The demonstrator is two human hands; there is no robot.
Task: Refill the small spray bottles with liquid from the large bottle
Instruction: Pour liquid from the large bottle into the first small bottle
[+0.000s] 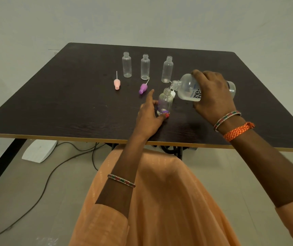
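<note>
Head view, frame centre: right hand grips the tipped large clear glass bottle, spout over the small clear spray bottle, which the left hand pinches at its base. Keep spout centred, pour slowly, stop below neck.

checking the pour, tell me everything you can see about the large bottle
The large bottle is clear, plastic-looking, with rounded shoulders, a short uncapped neck and dark lettering on its side. It holds clear liquid. The right hand grips it from above, tipped nearly horizontal above the table, its mouth right over the small bottle's open neck.
</note>
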